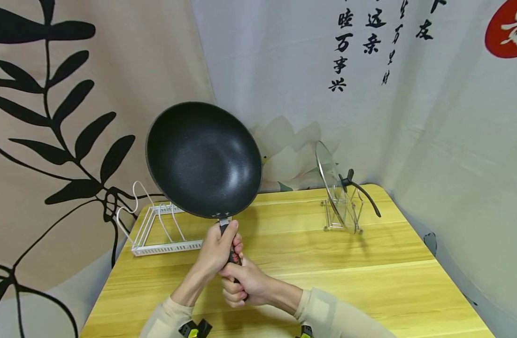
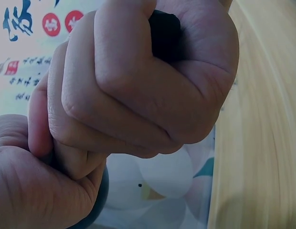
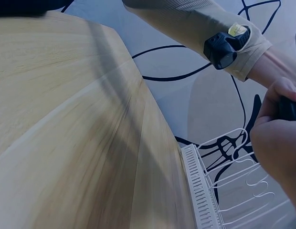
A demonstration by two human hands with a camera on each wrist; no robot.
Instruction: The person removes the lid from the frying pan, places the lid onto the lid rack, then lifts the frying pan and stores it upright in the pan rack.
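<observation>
Both hands hold up a black wok [image 1: 203, 159], its dark inner face turned toward me and its bowl above the tabletop. Closest to the bowl, my left hand [image 1: 216, 251] wraps the upper handle [image 1: 235, 257], thumb lying along it. Just below, my right hand [image 1: 247, 284] grips the handle's lower end with curled fingers. The left wrist view shows the black handle end [image 2: 164, 36] poking out of the right fist, and part of the wok's rim [image 2: 102, 198] behind the hands. Only a bit of dark handle [image 3: 288, 109] shows in the right wrist view.
A white rack [image 1: 165, 248] with curved wire dividers stands at the table's left edge, partly behind the wok. Toward the back right, a glass lid [image 1: 326, 173] with a black handle leans upright in a small wire stand [image 1: 327, 220]. Printed cloth [image 1: 283, 70] hangs behind the wooden table [image 1: 368, 281].
</observation>
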